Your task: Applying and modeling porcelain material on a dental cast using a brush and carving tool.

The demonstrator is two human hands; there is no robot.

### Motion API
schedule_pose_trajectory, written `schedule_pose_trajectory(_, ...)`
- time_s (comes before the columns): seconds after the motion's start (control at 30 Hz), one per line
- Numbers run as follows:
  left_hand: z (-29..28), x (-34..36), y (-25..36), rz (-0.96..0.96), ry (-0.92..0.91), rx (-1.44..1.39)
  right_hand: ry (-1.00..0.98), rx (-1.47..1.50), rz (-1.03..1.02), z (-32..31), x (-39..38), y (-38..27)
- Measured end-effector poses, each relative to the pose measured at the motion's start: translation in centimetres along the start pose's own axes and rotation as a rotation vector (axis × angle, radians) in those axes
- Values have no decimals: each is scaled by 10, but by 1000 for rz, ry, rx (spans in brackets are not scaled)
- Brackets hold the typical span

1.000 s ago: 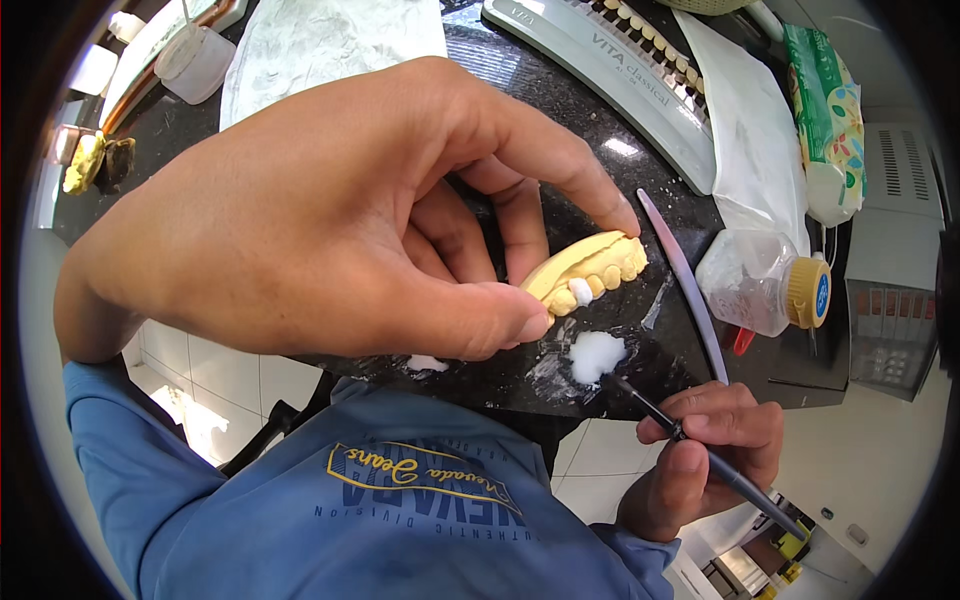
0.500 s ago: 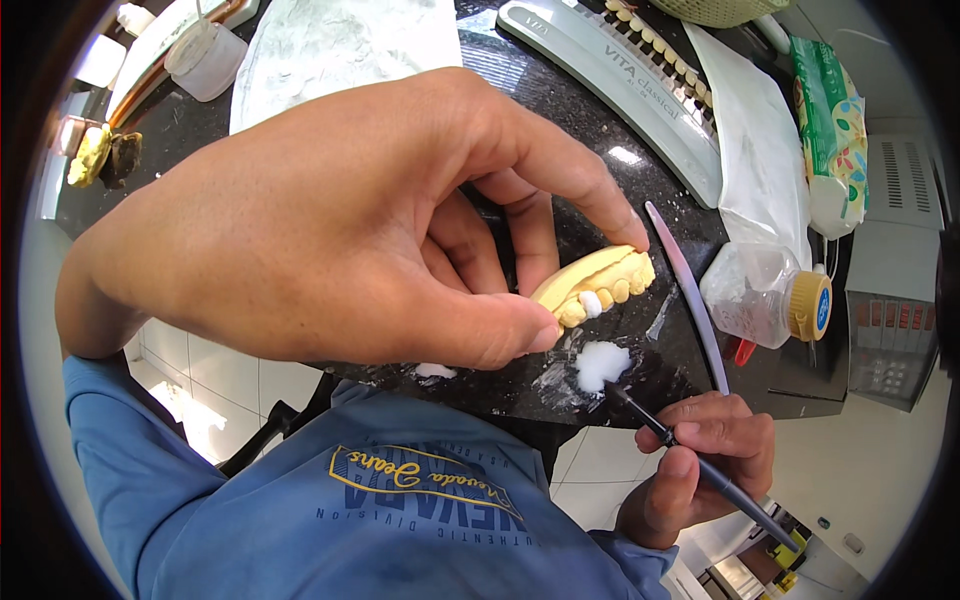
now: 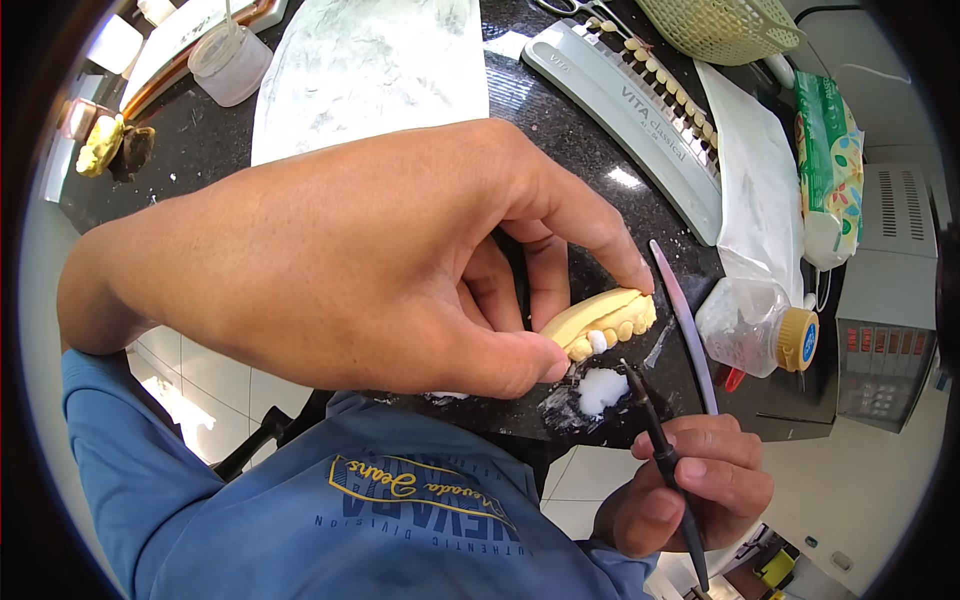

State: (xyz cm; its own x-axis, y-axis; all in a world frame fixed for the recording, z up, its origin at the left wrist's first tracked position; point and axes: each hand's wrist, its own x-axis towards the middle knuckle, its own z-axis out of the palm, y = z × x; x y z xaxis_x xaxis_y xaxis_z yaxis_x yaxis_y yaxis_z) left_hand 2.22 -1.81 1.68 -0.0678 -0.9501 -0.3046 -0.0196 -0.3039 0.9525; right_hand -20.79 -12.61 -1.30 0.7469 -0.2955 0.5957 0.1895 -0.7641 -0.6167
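So the L hand [image 3: 430, 250] had the yellow tooth cast [image 3: 600, 318] pinched end to end, thumb on one end & index on the other, rest of the fingers curled in behind. Cast was by the counter's [image 3: 550, 130] near edge, teeth facing the person, incl. one white tooth [image 3: 597, 342]; couldn't tell if it was touching the surface or lifted a bit.

R hand [image 3: 700, 490] had its fingers closed pen-style round a slim black tool [image 3: 664, 455], tip right by the white blob [image 3: 602, 390] near that same edge, apart from the cast. Contact w/ the blob = couldn't tell.

Imo good technique here was a firm but gentle pinch, b/c a thin cast prob chipped easily. Thumb clear of the white tooth, cast angled for a decent view, tool held loosely, tip lightly loaded & no bumping the neighbouring teeth. Also, a purple strip [image 3: 683, 320] lay just beyond the tip, so worth watching tbh.
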Motion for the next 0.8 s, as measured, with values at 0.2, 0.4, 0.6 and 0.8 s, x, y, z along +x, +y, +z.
schedule_pose_trajectory(0.2, -2, 0, 1, 27, -32, 17, -145, 30, 48, -8, 1, 2)
schedule_pose_trajectory(0.4, -2, 1, 1, 10, -36, 8, -156, 12, 68, -8, 1, 0)
schedule_pose_trajectory(0.6, -2, 1, 2, 18, -40, 19, -137, -30, 69, -10, 4, -3)
schedule_pose_trajectory(0.8, -2, 0, 1, -11, -37, -1, -141, 6, 70, -4, 0, 1)
